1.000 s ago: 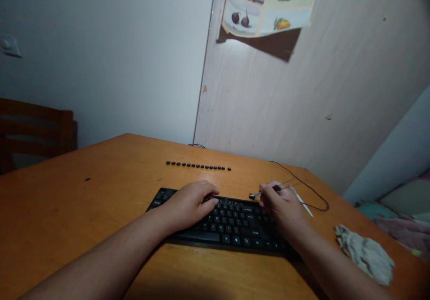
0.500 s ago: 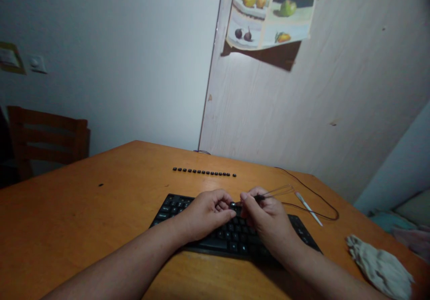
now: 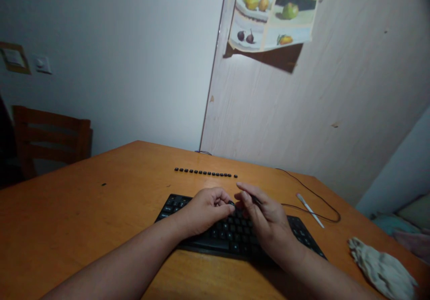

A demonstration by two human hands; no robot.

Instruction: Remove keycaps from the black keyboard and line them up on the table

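Note:
A black keyboard (image 3: 174, 205) lies on the orange wooden table (image 3: 101, 219). Both my hands meet over its top rows. My left hand (image 3: 204, 209) is curled, thumb and fingertips pinched on a small dark keycap (image 3: 231, 203). My right hand (image 3: 264, 215) is closed round a thin keycap puller (image 3: 254, 198), most of it hidden by my fingers, and its tip touches the keycap. Behind the keyboard, a neat row of several loose black keycaps (image 3: 204, 173) lies on the table.
A thin black cable (image 3: 316, 196) loops right of the keyboard beside a white pen-like stick (image 3: 309, 204). A crumpled grey cloth (image 3: 383, 268) lies at the table's right edge. A wooden chair (image 3: 50, 136) stands at the left, and a fruit poster (image 3: 272, 20) hangs on the wall.
My right hand swung left from the keyboard's right end to meet my left hand. The puller's wire loop, sticking out half a second ago, is now hidden. My view shifted slightly.

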